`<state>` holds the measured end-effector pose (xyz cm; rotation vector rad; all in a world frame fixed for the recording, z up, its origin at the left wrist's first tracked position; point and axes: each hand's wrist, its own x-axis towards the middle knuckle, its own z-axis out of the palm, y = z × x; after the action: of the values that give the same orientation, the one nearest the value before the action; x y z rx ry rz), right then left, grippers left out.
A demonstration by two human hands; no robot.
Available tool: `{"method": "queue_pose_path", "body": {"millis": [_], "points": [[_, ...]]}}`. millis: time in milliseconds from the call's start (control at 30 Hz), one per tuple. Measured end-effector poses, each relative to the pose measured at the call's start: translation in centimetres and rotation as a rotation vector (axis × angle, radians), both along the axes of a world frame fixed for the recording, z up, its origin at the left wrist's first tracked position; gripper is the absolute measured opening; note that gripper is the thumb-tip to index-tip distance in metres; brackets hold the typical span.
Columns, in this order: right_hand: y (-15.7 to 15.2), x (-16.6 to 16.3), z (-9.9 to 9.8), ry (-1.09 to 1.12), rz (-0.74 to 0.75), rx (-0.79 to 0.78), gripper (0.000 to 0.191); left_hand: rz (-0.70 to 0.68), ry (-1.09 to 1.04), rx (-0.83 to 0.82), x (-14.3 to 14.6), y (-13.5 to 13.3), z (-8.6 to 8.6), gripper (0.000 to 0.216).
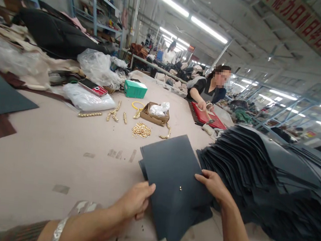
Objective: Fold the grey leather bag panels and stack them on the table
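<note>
Dark grey sheet [172, 181] lay flat on the table [48, 152], directly before you, and serves as the reference for what follows. Your left hand [136, 201] rested at its left edge, fingers curled over the border and thumb on top, a light pinch rather than a clench. Your right hand [213, 185] pressed down on its right side, fingers spread flat, likely to keep the sheet from sliding. A small brass stud [180, 188] sat in the sheet between your two hands. At least one more sheet showed beneath it, edges offset.

Right of the sheet, a large fanned stack [270, 175] of like pieces sat within your reach, presumably the supply. Beyond the sheet, a heap of brass fittings [141, 130] and an open carton [155, 114] lay on the table. Further beyond, a green box [135, 89]. Beyond and to the right, a co-worker [208, 91] bent over a red board [207, 117], hands well apart from yours.
</note>
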<state>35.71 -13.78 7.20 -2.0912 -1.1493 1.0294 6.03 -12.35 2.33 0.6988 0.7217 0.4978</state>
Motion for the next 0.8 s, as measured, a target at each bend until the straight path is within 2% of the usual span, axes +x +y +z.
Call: {"method": "queue_pose_path", "body": {"millis": [67, 133, 200, 300, 400, 467, 667, 800], "points": [[1.3, 1.2, -0.8, -0.152, 0.032, -0.031, 0.025, 0.000, 0.071, 0.026, 0.9, -1.2, -1.3, 0.041], [2.3, 1.6, -2.0, -0.324, 0.051, -0.053, 0.020, -0.005, 0.153, 0.081, 1.1, -1.7, -1.7, 0.043], [2.8, 1.7, -3.0, -0.458, 0.057, -0.072, 0.019, -0.028, 0.235, 0.123, 0.7, -1.8, -1.3, 0.052], [2.9, 1.9, -4.0, -0.548, 0.065, -0.095, 0.036, -0.053, 0.315, 0.107, -0.2, -1.8, -0.4, 0.073], [3.0, 2.5, -4.1, -0.543, 0.055, -0.120, 0.051, -0.009, 0.306, 0.065, -0.4, -1.7, 0.0, 0.088], [3.1, 2.8, -4.1, -0.503, 0.038, -0.131, 0.057, 0.019, 0.265, 0.045, -0.2, -1.5, -0.3, 0.089], [2.9, 1.7, -3.5, -0.225, 0.085, -0.147, 0.035, 0.007, 0.201, 0.057, 0.1, -0.7, -1.0, 0.059], [1.9, 0.9, -1.9, -0.156, 0.127, -0.083, 0.035, 0.020, 0.185, 0.026, -0.2, -0.5, -0.5, 0.051]]}}
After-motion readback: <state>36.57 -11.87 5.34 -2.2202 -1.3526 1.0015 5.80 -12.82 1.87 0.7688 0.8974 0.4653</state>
